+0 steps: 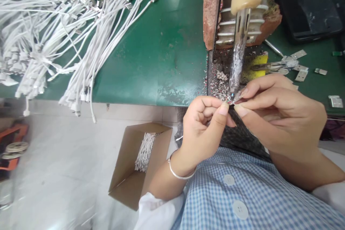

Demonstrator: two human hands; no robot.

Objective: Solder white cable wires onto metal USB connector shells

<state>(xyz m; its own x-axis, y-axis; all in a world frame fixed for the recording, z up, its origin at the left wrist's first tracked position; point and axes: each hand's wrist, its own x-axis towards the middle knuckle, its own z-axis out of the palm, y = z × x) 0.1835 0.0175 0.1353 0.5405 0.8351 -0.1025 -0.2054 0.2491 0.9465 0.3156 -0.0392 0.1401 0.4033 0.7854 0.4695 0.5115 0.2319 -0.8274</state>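
My left hand is curled, thumb and forefinger pinching a small metal connector piece right under the tip of a soldering iron. My right hand pinches the same small piece from the other side, fingertips almost meeting the left ones. The iron has a wooden handle and rests fixed on a coil stand over a brick. A thin white cable end pokes out by my left wrist, which wears a silver bangle.
A big heap of white cables with metal plugs lies on the green table at the left. A cardboard box holding more cables stands on the floor. Metal shells, tweezers and a yellow sponge lie right of the iron.
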